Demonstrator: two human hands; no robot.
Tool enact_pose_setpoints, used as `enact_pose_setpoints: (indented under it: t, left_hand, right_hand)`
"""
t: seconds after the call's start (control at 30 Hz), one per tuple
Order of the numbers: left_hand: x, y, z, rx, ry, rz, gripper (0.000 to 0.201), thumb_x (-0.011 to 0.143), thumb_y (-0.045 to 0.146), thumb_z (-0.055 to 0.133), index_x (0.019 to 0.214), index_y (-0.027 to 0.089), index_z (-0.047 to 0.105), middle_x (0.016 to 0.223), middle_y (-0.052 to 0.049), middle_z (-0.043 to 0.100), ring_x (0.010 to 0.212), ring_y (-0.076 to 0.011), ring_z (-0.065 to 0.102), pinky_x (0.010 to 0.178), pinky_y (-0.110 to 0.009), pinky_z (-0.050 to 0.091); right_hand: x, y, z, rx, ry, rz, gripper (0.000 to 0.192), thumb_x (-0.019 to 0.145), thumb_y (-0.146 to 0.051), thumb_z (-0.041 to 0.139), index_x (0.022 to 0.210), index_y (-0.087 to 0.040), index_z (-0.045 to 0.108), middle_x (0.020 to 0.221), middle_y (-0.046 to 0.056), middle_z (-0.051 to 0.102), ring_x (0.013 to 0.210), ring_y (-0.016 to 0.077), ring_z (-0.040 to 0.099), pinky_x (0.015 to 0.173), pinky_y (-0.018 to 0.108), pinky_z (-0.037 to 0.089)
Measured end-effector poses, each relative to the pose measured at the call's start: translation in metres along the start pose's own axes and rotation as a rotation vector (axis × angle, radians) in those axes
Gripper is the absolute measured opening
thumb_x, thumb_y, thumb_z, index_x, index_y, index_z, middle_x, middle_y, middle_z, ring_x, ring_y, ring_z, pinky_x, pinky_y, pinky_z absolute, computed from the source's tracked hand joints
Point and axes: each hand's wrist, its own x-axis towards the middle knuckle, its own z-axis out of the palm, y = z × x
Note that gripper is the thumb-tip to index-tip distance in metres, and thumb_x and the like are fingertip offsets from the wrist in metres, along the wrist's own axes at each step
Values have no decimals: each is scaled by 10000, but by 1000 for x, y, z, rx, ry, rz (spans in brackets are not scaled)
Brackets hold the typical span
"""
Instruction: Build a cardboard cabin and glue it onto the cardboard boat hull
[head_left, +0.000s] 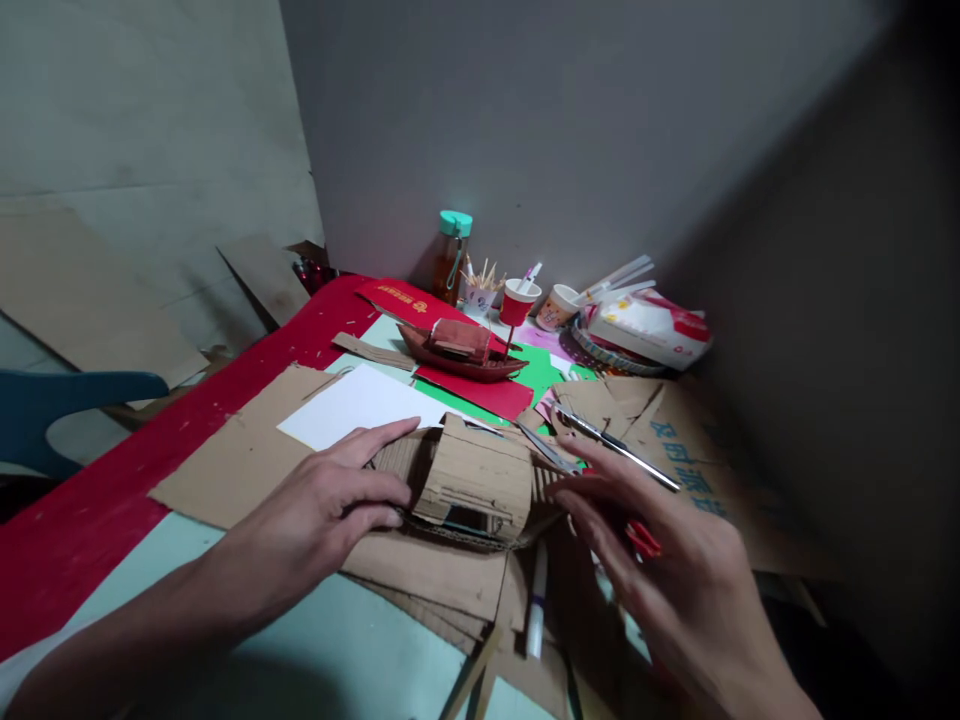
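At the far left a blue chair back (75,400) pokes in, cut off by the frame edge, with loose cardboard sheets (90,300) leaning on the wall behind it. A red cloth (112,500) covers that side of the tabletop (337,650), and a flat brown cardboard sheet (232,460) lies over it with a white paper (360,405) on top. The left hand (322,505) rests flat there, fingers spread and apart, fingertips touching the left end of the small cardboard house model (480,480), which sits in the middle of the tabletop near its front edge; the dark opening in its front is too dim to see into. Behind it sits a red-brown model boat (461,350) on red and green paper, and further back a bottle with a teal cap (452,255), a cup of sticks (480,290), a red cup (519,300) and a pale cup (559,305), their prints too small to read. A white marker (536,600) lies under the model's right side, partly hidden. The right hand (667,560) hovers just right of the model, its grip closed on a pair of scissors (600,455): the blades point left toward the roof, while the red handles are mostly hidden in the fingers. Beyond lie a printed cardboard box (690,460) and a white-and-red packet (649,330); the far right sinks into shadow.
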Motion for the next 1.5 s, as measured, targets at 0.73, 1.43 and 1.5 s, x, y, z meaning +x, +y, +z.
enact_pose_setpoints:
  t: [0.73,1.43,1.5]
  left_hand:
    - [1,-2,4,-50,43,-9,309,835,103,543,879,254,808,1574,-91,473,1358,-302,533,1081,-452,464]
    - [34,-3,4,23,201,-41,300,864,308,600,1104,251,771,1222,-80,746,1115,-303,690,987,-477,540]
    - [40,-2,6,-2,144,23,313,883,225,550,1116,225,758,1154,-74,759,1056,-253,700,942,-398,550]
  right_hand:
    - [38,23,29,-179,-102,-220,229,966,-66,535,1060,-163,720,996,81,780,848,239,633,680,363,574]
    - [6,8,24,-526,-115,-316,372,876,-4,473,1208,-96,615,1160,152,743,1039,288,633,918,435,516]
    - [10,4,23,-545,-153,-309,359,890,-24,480,1216,-104,607,1168,134,747,1013,287,630,880,425,525]
